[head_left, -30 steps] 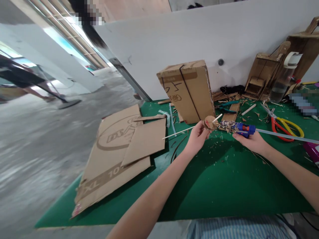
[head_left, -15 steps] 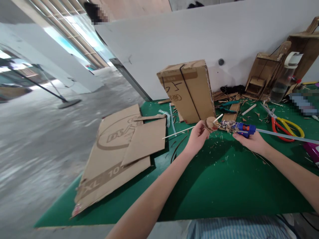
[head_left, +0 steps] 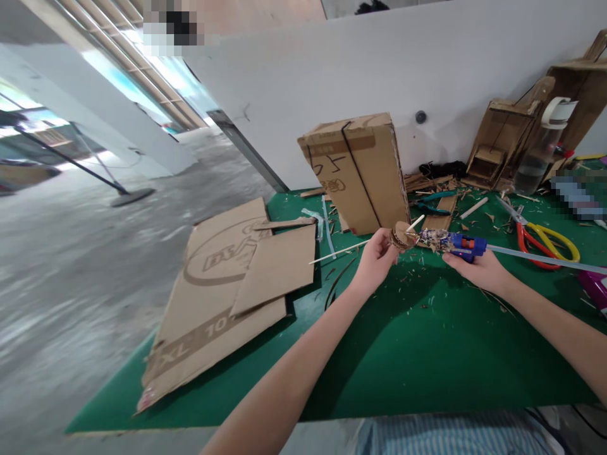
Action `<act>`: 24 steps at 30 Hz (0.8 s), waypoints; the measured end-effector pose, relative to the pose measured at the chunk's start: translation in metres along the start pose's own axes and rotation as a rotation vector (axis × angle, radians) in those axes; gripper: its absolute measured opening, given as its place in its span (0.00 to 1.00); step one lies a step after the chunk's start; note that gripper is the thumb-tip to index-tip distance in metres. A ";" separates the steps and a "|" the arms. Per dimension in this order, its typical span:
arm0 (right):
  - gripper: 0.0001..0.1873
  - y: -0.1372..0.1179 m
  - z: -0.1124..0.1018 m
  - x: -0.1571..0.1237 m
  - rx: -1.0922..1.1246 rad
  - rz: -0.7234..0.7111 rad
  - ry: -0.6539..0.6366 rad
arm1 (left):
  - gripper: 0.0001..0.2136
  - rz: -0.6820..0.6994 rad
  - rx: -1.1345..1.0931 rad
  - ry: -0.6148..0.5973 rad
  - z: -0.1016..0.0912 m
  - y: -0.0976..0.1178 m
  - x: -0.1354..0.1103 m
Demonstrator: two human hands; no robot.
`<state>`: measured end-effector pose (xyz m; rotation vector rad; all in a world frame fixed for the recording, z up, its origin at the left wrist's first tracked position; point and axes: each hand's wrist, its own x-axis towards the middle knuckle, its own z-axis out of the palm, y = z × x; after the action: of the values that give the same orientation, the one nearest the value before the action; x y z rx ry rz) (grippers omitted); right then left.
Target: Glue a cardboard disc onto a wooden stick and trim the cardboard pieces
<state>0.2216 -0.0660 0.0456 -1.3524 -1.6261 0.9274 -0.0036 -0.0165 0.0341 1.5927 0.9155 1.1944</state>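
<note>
— Two hands are hovering over the middle of the green worktop. What is each one holding?

— The left hand is pinching a cardboard disc that is sitting on a wooden skewer. The right hand is wrapping round the grip of a blue glue gun, fingers closed on it.

— How are the two pieces lying against each other?

— The gun's nozzle is pointing left and is touching, or all but touching, the disc's right face; I am not managing to tell which. The skewer's long axis is running from near left to far right through the disc, while the gun's is running nearly side to side, with a pale glue stick trailing out towards the right edge. The left hand is sitting right at the disc; the right hand is reaching it only through the gun.

— And farther off, are any containers showing?

— Flat cardboard sheets are lying over the left edge. Beyond the hands a strapped cardboard box is standing upright near the far edge, closed, so its contents are hiding. Red and yellow scissors are lying towards the right edge, and a clear bottle is standing at the far right corner; whether anything is filling it, I am failing to make out.
</note>
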 end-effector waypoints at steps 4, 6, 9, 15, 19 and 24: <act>0.18 -0.001 0.000 0.000 -0.003 0.007 0.006 | 0.07 0.006 0.008 0.010 0.000 0.000 0.001; 0.18 -0.003 -0.001 0.000 -0.014 0.011 0.020 | 0.08 0.001 0.010 0.010 0.000 0.000 0.001; 0.19 -0.005 -0.001 0.000 -0.019 0.029 0.019 | 0.08 0.003 0.008 0.006 0.000 0.000 0.001; 0.19 -0.005 -0.001 0.000 -0.006 0.056 0.019 | 0.09 0.004 0.020 0.011 -0.001 -0.003 0.001; 0.18 -0.001 -0.001 0.000 0.018 0.032 0.009 | 0.09 -0.002 0.023 0.004 -0.001 -0.005 0.001; 0.21 0.005 0.002 -0.001 0.022 0.133 0.067 | 0.09 0.010 0.044 0.134 -0.003 -0.002 0.003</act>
<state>0.2224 -0.0664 0.0400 -1.4752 -1.4860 0.9644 -0.0057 -0.0125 0.0332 1.5678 1.0265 1.3093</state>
